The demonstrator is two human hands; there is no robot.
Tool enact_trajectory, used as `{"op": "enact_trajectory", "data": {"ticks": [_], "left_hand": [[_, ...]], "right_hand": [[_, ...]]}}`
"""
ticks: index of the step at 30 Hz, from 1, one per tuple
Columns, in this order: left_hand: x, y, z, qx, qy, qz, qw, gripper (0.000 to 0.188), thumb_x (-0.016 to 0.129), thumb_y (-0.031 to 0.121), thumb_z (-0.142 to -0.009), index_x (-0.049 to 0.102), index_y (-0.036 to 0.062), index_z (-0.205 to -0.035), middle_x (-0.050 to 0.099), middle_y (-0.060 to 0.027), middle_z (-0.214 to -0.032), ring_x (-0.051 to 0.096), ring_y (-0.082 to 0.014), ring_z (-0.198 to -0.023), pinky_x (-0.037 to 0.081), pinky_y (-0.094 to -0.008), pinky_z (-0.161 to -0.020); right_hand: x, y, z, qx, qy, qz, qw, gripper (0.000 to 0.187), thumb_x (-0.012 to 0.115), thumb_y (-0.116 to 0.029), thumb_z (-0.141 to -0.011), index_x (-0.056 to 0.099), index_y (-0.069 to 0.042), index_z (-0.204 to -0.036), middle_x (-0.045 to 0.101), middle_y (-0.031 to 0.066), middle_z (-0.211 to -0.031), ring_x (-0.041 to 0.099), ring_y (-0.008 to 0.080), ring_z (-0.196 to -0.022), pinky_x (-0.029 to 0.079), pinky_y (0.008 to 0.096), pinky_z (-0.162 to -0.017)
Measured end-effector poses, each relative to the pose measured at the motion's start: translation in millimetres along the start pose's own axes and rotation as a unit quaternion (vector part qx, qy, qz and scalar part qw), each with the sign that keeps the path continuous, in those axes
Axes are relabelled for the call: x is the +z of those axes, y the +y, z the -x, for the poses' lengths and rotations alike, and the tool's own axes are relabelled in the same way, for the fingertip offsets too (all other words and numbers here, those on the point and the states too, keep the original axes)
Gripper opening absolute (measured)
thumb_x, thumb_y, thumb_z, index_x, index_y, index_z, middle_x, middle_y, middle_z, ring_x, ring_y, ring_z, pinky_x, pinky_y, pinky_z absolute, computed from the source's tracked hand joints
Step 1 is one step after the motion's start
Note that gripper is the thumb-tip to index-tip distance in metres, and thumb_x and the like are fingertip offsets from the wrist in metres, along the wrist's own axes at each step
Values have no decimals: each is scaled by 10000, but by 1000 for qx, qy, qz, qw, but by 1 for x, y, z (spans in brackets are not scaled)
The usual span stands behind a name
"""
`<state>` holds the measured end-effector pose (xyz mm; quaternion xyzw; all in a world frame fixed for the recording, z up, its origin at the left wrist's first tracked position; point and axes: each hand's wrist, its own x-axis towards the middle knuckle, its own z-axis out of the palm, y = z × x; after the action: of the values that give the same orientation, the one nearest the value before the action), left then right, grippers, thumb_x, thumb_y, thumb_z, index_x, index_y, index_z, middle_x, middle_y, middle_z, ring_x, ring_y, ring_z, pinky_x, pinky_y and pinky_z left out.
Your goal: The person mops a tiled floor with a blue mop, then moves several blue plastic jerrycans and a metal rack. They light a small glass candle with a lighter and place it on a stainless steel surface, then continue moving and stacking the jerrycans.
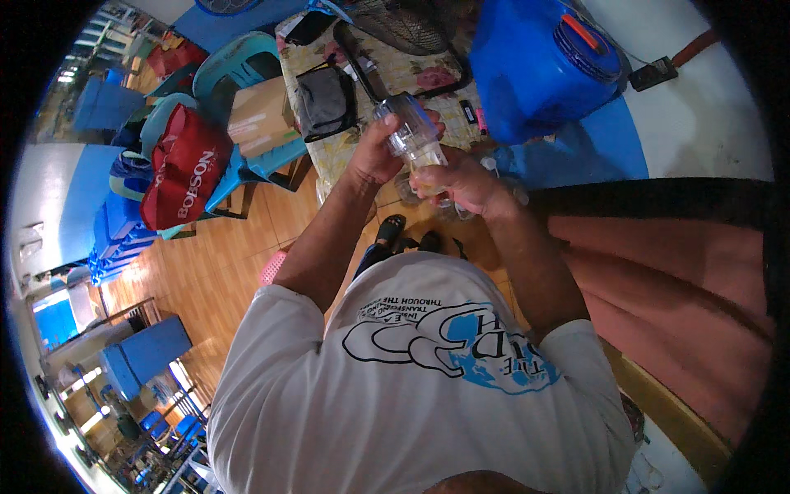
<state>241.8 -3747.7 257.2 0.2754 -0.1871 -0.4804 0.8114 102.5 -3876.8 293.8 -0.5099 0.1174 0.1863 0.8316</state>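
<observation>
Above the near edge of a table with a flowered cover [329,165], both my hands are closed round a clear plastic container [409,132]. Its far end is wide and has a bluish tint. My left hand [380,150] wraps that wide part from the left side. At the nearer, narrower end, my right hand [462,179] grips from the right, thumb across the clear plastic. Whether this end is a separate piece I cannot tell. More clear plastic pieces [502,169] lie just beyond and beside my right hand, partly hidden by it.
A grey pouch [326,100] and a black-rimmed tray [362,70] lie on the table. A large blue drum [527,74] stands to the right. Left are a cardboard box [262,115] on a blue chair and a red bag [188,169]. A pink curtain [658,272] hangs at right.
</observation>
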Motion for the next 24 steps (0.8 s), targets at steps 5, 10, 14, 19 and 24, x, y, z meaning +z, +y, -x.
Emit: {"op": "enact_trajectory", "data": {"ticks": [5, 10, 14, 19, 24], "left_hand": [[3, 7, 10, 22, 85, -48, 995, 659, 692, 475, -806, 521, 12, -1244, 598, -184, -1238, 575, -351, -1174, 471, -491, -994], [6, 15, 19, 37, 114, -12, 993, 554, 632, 438, -874, 566, -3, -1202, 658, -158, -1123, 648, -264, -1011, 508, -419, -915], [-6, 32, 25, 59, 99, 4, 993, 552, 615, 452, -894, 560, 4, -1212, 655, -146, -1136, 641, -257, -1032, 503, -412, -924], [-59, 69, 37, 153, 192, -65, 967, 598, 688, 425, -859, 516, 27, -1270, 606, -141, -1222, 582, -263, -1131, 469, -410, -971], [-141, 74, 62, 119, 280, -358, 883, 720, 854, 307, -733, 505, -3, -1281, 619, -111, -1184, 570, -191, -1110, 462, -357, -971]], "right_hand": [[8, 1, -4, -101, 114, 291, 945, 532, 802, -286, -760, 559, -46, -1167, 666, 67, -940, 619, 162, -842, 496, 346, -743], [12, 13, -18, -130, 135, 338, 922, 642, 815, -297, -751, 510, -11, -1239, 668, 124, -1071, 639, 221, -969, 484, 353, -887], [11, 30, -32, -167, 132, 342, 915, 689, 821, -268, -753, 480, -12, -1294, 625, 146, -1172, 615, 229, -1056, 479, 352, -923], [12, 47, -54, -273, 140, 303, 902, 701, 829, -165, -741, 470, -30, -1327, 543, 118, -1280, 539, 215, -1175, 459, 352, -972], [13, 53, -69, -213, 126, 148, 957, 710, 825, -117, -736, 461, -47, -1342, 537, 73, -1273, 516, 176, -1179, 431, 336, -1007]]}}
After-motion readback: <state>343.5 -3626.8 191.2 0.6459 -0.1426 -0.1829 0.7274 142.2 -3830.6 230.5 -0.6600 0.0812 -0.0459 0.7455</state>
